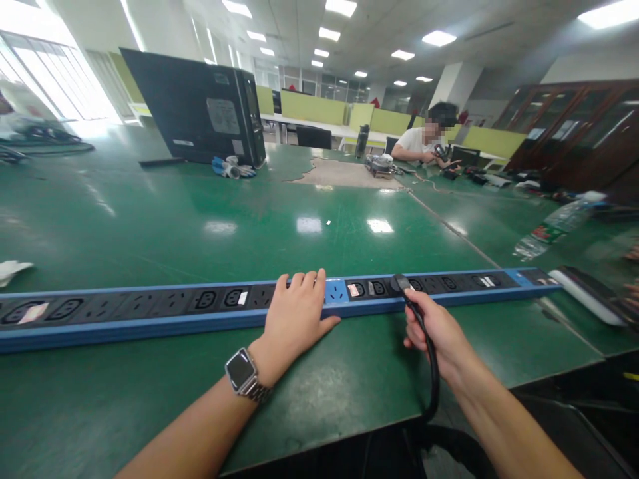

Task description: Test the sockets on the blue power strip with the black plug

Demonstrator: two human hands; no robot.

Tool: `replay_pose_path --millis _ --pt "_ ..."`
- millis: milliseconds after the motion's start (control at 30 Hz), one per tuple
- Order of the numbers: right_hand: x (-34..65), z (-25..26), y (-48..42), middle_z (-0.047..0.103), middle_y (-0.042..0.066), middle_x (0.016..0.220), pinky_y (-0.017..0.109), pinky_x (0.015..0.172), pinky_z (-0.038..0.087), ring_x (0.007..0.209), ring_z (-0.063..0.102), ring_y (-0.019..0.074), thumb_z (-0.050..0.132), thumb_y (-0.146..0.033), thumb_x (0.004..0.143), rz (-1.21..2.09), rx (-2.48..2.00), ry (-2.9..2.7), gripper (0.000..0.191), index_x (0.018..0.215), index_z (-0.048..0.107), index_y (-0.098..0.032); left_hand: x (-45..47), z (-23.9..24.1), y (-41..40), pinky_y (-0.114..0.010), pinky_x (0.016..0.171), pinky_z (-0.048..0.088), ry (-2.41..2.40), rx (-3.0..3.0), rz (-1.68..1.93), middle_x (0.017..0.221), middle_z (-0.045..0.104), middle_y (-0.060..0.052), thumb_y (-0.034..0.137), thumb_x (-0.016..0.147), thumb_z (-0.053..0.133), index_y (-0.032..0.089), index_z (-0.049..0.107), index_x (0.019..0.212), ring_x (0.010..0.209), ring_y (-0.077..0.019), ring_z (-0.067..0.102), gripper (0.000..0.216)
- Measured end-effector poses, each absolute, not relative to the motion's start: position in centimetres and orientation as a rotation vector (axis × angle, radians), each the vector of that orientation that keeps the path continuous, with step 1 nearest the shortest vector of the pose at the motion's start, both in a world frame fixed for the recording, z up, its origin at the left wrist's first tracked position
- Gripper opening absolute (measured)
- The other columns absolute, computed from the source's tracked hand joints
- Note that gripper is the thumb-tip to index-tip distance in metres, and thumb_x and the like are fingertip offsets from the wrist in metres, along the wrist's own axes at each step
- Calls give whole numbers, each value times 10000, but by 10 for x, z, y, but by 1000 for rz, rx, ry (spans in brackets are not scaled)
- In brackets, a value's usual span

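Observation:
A long blue power strip [190, 326] with black sockets of two kinds runs across the green table in front of me. My left hand [299, 303] lies across its middle, fingers over the far edge and thumb along the near side, holding it. A watch [242, 372] is on that wrist. Right of it, my right hand [432, 326] is closed around a black power plug [399, 285] on a thick cable [433, 372]. The plug's head sits at a socket; how deep it goes is hidden. The cable drops over the table's front edge.
A black computer tower [200, 110] stands at the back left, gloves [232, 167] beside it. A plastic bottle [556, 226] and a black-and-white device [592, 296] are at the right. Another person [419, 143] sits across the table [259, 226], handling a small object.

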State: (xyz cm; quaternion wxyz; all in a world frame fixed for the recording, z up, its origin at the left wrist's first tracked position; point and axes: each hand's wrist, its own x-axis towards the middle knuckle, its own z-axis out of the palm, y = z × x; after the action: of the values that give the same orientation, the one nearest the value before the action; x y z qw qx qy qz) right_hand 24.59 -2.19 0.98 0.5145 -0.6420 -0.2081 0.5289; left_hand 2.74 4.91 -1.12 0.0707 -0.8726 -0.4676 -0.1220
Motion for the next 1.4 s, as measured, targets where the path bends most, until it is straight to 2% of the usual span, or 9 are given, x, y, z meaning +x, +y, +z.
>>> replay_pose_path --millis 233,400,533,667,833,1033,1233,1400 --pt "243 7 -19 307 -90 305 194 343 311 259 263 54 531 -421 874 1251 -1474 -367 384 572 450 -197 28 -12 49 -501 1030 344 -1410 -2615 -389 1304 592 -173 547 796 646 144 437 1396 1183 -344 524 752" --pt "263 67 -48 272 -82 301 207 351 281 258 249 46 571 -461 834 1035 -1333 -616 376 578 501 -195 27 -12 48 -506 1029 347 -1417 -2617 -393 1302 595 -172 542 803 639 145 437 1394 1181 -342 527 740" --pt "316 97 -64 277 -82 294 250 354 265 237 243 61 566 -547 849 750 -1459 -778 379 752 654 -191 27 -11 49 -515 1030 343 -1415 -2626 -394 1304 592 -185 522 800 648 128 445 1386 1187 -353 522 735" --pt "369 63 -51 371 -52 322 271 415 320 284 324 66 672 -470 795 675 -1781 -719 342 672 628 -154 27 -10 49 -508 1030 345 -1424 -2628 -397 1301 595 -182 520 790 658 125 456 1378 1185 -352 525 736" --pt "388 25 -33 326 -73 343 258 397 215 298 267 48 632 -477 811 726 -1808 -682 367 628 594 -161 27 -11 48 -509 1030 343 -1417 -2633 -399 1297 596 -181 527 787 658 126 444 1388 1186 -352 525 754" --pt "398 28 -33 264 -100 353 246 401 160 316 207 26 654 -484 785 625 -1870 -681 387 598 586 -152 27 -9 48 -501 1040 339 -1439 -2629 -383 1308 593 -168 520 792 655 144 444 1388 1191 -344 523 736" --pt "411 25 -30 335 -61 311 214 358 245 295 282 66 701 -464 760 557 -2005 -685 366 619 583 -148 27 -9 48 -513 1033 347 -1426 -2634 -360 1305 592 -178 524 795 652 91 439 1393 1184 -352 523 768" --pt "404 22 -19 312 -70 304 229 374 258 284 257 72 618 -439 843 696 -1971 -587 356 616 546 -174 28 -9 49 -507 1028 352 -1428 -2627 -361 1304 592 -171 522 796 649 117 443 1392 1189 -352 526 749"
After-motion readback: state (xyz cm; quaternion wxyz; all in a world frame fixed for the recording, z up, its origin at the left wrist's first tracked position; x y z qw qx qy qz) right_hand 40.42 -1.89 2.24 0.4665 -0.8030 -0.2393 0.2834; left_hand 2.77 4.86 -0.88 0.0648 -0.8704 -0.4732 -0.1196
